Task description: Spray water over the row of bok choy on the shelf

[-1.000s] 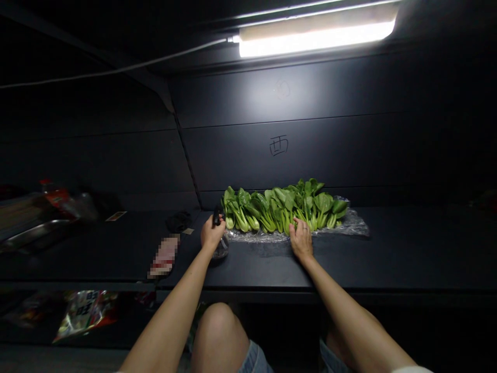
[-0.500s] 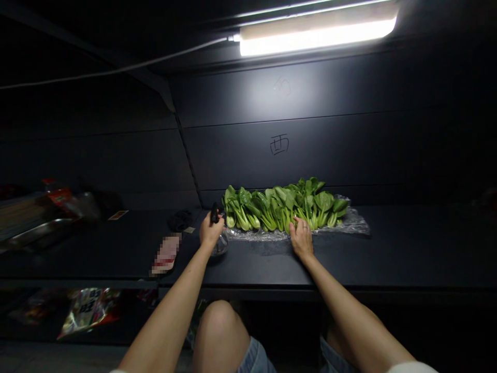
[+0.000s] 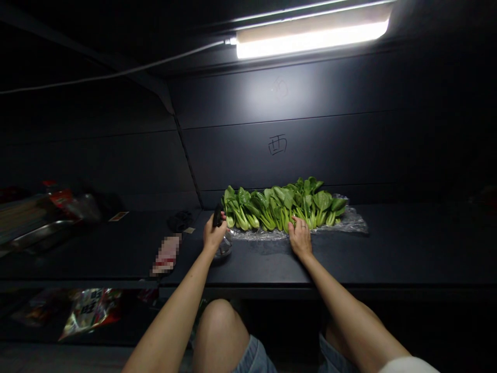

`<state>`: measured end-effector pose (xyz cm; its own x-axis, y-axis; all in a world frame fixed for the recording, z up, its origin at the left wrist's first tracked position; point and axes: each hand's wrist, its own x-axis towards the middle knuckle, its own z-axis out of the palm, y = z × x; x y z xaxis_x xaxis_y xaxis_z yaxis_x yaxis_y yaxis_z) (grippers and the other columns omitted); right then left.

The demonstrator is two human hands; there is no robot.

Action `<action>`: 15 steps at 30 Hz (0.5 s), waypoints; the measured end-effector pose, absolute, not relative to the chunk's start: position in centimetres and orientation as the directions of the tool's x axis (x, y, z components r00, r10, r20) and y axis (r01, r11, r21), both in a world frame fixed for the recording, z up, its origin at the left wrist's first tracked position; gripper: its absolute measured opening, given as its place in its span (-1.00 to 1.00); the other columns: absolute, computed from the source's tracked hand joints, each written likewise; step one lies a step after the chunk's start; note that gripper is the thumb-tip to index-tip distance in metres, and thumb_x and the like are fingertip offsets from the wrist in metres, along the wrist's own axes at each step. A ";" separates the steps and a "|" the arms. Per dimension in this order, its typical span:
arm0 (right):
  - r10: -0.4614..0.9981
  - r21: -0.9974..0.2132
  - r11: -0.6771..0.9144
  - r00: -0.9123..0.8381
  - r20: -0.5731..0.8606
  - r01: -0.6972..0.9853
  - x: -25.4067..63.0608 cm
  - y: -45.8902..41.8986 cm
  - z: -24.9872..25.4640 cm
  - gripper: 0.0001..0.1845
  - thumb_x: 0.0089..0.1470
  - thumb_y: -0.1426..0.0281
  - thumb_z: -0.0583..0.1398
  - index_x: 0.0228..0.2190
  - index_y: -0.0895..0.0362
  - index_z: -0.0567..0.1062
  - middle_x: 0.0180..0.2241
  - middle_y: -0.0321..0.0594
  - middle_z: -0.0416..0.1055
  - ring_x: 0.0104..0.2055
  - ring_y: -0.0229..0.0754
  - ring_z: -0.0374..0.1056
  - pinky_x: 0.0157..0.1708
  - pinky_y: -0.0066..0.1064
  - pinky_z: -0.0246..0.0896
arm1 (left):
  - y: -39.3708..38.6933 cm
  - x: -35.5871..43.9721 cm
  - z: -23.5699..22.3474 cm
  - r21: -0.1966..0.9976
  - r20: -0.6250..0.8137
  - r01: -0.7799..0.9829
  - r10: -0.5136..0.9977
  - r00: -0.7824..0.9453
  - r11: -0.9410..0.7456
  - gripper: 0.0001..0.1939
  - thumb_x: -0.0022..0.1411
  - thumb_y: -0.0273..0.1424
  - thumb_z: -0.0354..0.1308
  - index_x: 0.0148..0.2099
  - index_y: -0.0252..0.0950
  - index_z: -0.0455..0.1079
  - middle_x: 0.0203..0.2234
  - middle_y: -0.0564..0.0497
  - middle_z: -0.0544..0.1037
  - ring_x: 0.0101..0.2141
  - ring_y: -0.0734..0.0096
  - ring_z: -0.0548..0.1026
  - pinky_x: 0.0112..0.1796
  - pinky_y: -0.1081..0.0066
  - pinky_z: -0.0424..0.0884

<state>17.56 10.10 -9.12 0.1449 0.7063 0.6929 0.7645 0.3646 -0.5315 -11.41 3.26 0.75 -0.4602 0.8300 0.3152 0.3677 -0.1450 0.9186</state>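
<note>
My left hand (image 3: pixel 212 237) is wrapped round a spray bottle (image 3: pixel 224 246) with a black trigger head and a clear body, just left of the greens. A row of bok choy (image 3: pixel 285 201), green leaves to the back and pale stems to the front, lies on crumpled clear plastic film (image 3: pixel 355 221). At the front of the row, right of its middle, my right hand (image 3: pixel 300 239) rests against the stems with its thumb and fingers apart. No vegetable is visibly gripped in it, though its fingertips partly hide among the stems.
The greens lie on a dark shelf (image 3: pixel 373 264) against a dark back panel with a written character. A lit tube lamp (image 3: pixel 314 40) hangs above, its cable running left. Leftward are a dark crumpled item (image 3: pixel 179 221), a blurred-out package (image 3: pixel 166 255), a metal tray (image 3: pixel 41 233) and a snack bag (image 3: pixel 87 311) below.
My left hand and the spray bottle have shifted slightly to the right, closer to the greens. My right hand stays at the stems. The view has moved a little.
</note>
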 end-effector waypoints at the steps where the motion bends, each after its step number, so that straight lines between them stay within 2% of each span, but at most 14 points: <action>1: 0.703 -0.527 0.369 0.141 0.697 0.766 17.6 10.1 -9.1 -0.48 0.30 0.14 -0.13 -0.01 0.20 0.41 -0.04 0.08 0.43 0.04 0.03 0.29 0.05 -0.10 0.19 | 3.3 -11.3 0.7 0.920 0.314 0.362 0.832 -0.457 -0.149 -0.66 0.02 -0.39 0.11 -0.10 -0.29 0.42 -0.25 -0.04 0.60 -0.56 0.44 0.55 -0.45 0.46 0.43; 9: 0.711 -0.522 0.368 0.129 0.691 0.770 17.6 10.0 -9.0 -0.45 0.31 0.13 -0.15 -0.01 0.23 0.41 -0.04 0.11 0.43 0.04 0.05 0.29 0.05 -0.10 0.20 | 3.9 -10.8 -0.1 0.912 0.330 0.372 0.846 -0.418 -0.172 -0.76 0.01 -0.33 0.15 -0.22 -0.28 0.41 -0.44 0.02 0.56 -0.58 0.39 0.53 -0.48 0.45 0.40; 15: 0.718 -0.530 0.359 0.135 0.683 0.768 17.5 9.8 -8.9 -0.46 0.31 0.14 -0.15 -0.01 0.22 0.41 -0.04 0.10 0.42 0.04 0.05 0.30 0.04 -0.09 0.20 | 3.9 -10.5 -0.4 0.919 0.315 0.362 0.843 -0.436 -0.156 -0.71 0.03 -0.34 0.15 -0.15 -0.27 0.42 -0.36 0.00 0.59 -0.56 0.41 0.54 -0.46 0.45 0.41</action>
<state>17.47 9.81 -8.89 0.1350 0.7178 0.6830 0.7683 0.3594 -0.5296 -10.49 3.91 -0.40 -0.4362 0.8430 0.3148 0.3621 -0.1558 0.9190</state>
